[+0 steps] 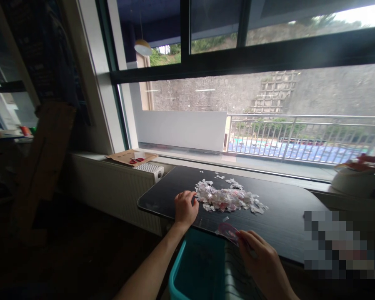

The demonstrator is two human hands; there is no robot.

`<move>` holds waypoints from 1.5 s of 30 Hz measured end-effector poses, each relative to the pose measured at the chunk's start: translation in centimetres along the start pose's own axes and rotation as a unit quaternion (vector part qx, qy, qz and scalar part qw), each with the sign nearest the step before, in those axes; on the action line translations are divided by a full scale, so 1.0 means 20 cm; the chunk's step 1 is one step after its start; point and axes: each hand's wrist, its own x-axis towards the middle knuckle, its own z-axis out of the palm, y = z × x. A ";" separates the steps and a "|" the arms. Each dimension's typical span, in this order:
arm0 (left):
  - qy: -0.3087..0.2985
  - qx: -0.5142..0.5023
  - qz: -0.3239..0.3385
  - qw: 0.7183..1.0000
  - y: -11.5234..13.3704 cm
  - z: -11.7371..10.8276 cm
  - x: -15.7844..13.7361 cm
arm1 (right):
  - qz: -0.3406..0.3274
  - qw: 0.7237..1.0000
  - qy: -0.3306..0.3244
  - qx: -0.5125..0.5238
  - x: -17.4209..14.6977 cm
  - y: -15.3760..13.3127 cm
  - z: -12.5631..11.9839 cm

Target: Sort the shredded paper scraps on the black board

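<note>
A heap of small torn white paper scraps, a few of them pinkish, is spread on the dark table. My left hand rests at the heap's left edge, fingers bent and the thumb apart from them. Near the table's front edge, my right hand pinches a thin, see-through pink plastic piece; its exact kind is unclear. One loose scrap lies just beyond that piece. Below the edge, between my forearms, stands a teal plastic bin, its inside in shadow.
Red-handled scissors lie on brown paper above the radiator. A white plant pot stands on the right of the sill. Cardboard leans at left. Striped cloth is beside the bin. A window spans the back.
</note>
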 end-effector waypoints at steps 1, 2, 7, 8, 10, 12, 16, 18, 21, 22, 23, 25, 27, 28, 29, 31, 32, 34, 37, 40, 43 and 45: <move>0.000 0.000 0.000 1.000 0.00 0.00 0.00 | 0.000 1.000 -0.001 0.006 0.01 0.00 0.00; 0.000 0.000 0.000 1.000 0.00 0.00 0.00 | 0.002 1.000 0.004 0.004 0.02 0.01 0.00; -0.003 0.000 0.000 1.000 0.00 0.00 0.00 | 0.018 0.996 0.063 -0.062 0.07 0.10 -0.02; -0.004 0.000 -0.001 1.000 0.00 0.00 0.00 | 0.022 0.995 0.065 -0.074 0.08 0.12 -0.02; -0.006 0.000 -0.002 1.000 0.00 0.00 0.00 | 0.025 0.993 0.066 -0.093 0.10 0.13 -0.03; -0.008 0.001 -0.004 1.000 0.00 0.00 0.00 | 0.016 0.992 0.065 -0.104 0.10 0.13 -0.04; -0.011 0.002 -0.007 1.000 0.01 -0.01 0.00 | 0.005 0.993 0.047 -0.105 0.11 0.11 -0.02; -0.013 0.002 -0.008 1.000 0.01 -0.01 0.00 | 0.002 0.995 0.038 -0.092 0.10 0.11 -0.01; -0.014 0.002 -0.009 1.000 0.01 -0.02 0.00 | -0.008 0.998 0.020 -0.062 0.10 0.10 0.00; -0.014 0.003 -0.009 1.000 0.01 -0.02 0.00 | -0.008 0.998 0.015 -0.056 0.10 0.10 0.00; -0.014 0.003 -0.009 1.000 0.01 -0.02 0.00 | -0.005 0.999 0.013 -0.052 0.10 0.10 0.01; -0.013 0.004 -0.009 1.000 0.01 -0.02 0.00 | 0.003 0.999 0.015 -0.049 0.11 0.10 0.01; -0.012 0.005 -0.009 1.000 0.01 -0.01 0.00 | 0.002 0.999 0.016 -0.043 0.11 0.09 0.01; -0.012 0.006 -0.009 1.000 0.01 -0.01 0.00 | -0.003 0.999 0.015 -0.036 0.11 0.09 0.02; -0.012 0.006 -0.009 1.000 0.01 -0.01 0.00 | -0.011 1.000 0.010 -0.027 0.11 0.08 0.02; -0.013 0.006 -0.008 1.000 0.01 -0.01 0.00 | -0.026 1.000 -0.003 -0.006 0.10 0.07 0.02; -0.013 0.005 -0.008 1.000 0.01 -0.01 0.00 | -0.031 0.999 -0.009 0.005 0.10 0.06 0.02; -0.013 0.005 -0.008 1.000 0.01 -0.01 0.00 | -0.036 0.999 -0.012 0.023 0.10 0.05 0.02; -0.014 0.005 -0.009 1.000 0.01 -0.01 0.00 | -0.032 0.999 0.000 0.032 0.08 0.04 0.00; -0.016 0.005 -0.011 1.000 0.01 -0.01 0.00 | -0.010 0.999 -0.011 0.040 0.05 0.00 -0.01; -0.018 0.006 -0.012 1.000 0.01 -0.01 0.00 | -0.002 0.997 -0.037 0.068 0.03 -0.02 -0.02; -0.019 0.008 -0.013 1.000 0.00 0.00 0.00 | 0.007 0.996 -0.028 0.079 0.04 0.02 -0.02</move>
